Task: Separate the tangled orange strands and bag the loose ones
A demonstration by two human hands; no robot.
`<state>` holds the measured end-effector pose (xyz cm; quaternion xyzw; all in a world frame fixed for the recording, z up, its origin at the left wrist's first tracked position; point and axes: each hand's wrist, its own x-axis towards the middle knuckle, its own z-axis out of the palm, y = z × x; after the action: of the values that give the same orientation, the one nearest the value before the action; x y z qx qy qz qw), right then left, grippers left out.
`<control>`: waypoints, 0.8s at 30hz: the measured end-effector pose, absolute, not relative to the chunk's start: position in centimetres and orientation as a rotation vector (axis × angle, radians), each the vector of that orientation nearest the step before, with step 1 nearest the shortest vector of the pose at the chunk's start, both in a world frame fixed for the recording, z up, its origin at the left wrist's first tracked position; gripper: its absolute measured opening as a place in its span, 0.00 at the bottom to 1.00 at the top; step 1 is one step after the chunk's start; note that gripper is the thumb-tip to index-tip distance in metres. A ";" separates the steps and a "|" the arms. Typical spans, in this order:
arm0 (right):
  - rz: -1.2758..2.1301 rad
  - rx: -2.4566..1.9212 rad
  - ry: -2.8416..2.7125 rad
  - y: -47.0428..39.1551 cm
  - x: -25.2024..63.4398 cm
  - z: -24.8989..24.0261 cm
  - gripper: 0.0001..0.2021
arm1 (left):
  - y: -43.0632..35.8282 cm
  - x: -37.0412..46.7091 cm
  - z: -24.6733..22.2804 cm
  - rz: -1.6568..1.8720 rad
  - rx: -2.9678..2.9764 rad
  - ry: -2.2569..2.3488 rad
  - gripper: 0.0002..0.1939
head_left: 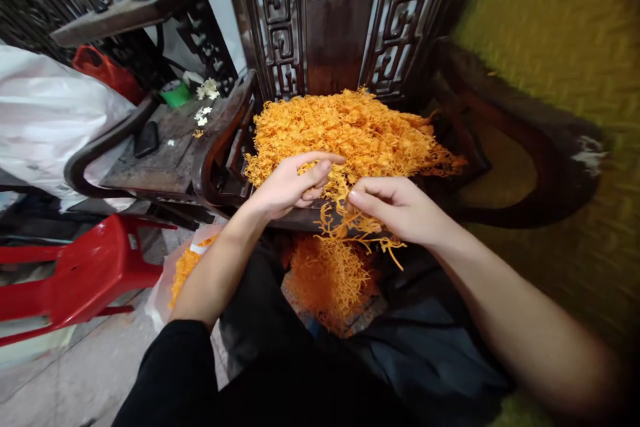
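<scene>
A large heap of tangled orange strands [340,123], thin and branching like plastic flower parts, covers the seat of a dark carved wooden chair. My right hand [393,203] pinches a loose orange cluster [345,220] between thumb and index finger; its strands dangle over the seat's front edge. Just left of it, my left hand [300,180] hovers at the front of the heap. Its index finger stretches toward the right hand, its thumb stands apart, and the other fingers are bent. I see nothing held in it. Below, between my legs, lies another orange pile [330,280].
A clear bag [167,280] of orange pieces stands on the floor by my left arm, beside a red plastic stool [95,267]. On a second wooden chair lie a black phone-like object [147,140], green tape [175,93] and white flower-shaped pieces [207,89].
</scene>
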<state>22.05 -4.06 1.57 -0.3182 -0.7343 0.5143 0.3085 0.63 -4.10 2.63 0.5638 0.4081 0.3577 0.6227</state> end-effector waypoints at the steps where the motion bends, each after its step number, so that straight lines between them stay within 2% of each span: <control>1: 1.355 -0.842 -1.949 -4.1 21.9 1.6 0.26 | -3.9 0.7 2.5 0.839 1.354 0.965 0.24; 3: 1.327 -0.842 -1.964 -4.3 21.7 1.8 0.26 | -3.0 0.7 2.4 0.994 1.503 1.093 0.24; 7: 1.285 -0.820 -1.985 -4.9 21.7 2.7 0.26 | 0.0 -0.9 2.7 1.570 1.515 1.407 0.30; 9: 1.279 -0.813 -1.959 -4.9 21.9 3.0 0.25 | 0.8 -1.7 2.8 1.648 1.413 1.430 0.30; 14: 1.316 -0.744 -1.932 -4.0 22.8 2.7 0.22 | -1.2 -0.9 2.4 1.305 1.535 1.204 0.24; 21: 1.279 -0.729 -1.929 -3.8 22.9 2.1 0.19 | -4.3 0.4 3.6 0.862 1.851 1.023 0.26; 24: 1.194 -0.727 -1.953 -3.8 22.8 2.1 0.20 | -4.6 0.7 3.5 0.895 2.090 1.020 0.22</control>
<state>22.77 -3.81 2.15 -0.2822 -0.7582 0.4635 0.3613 0.66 -4.56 3.49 0.7948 0.3879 0.3403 0.3194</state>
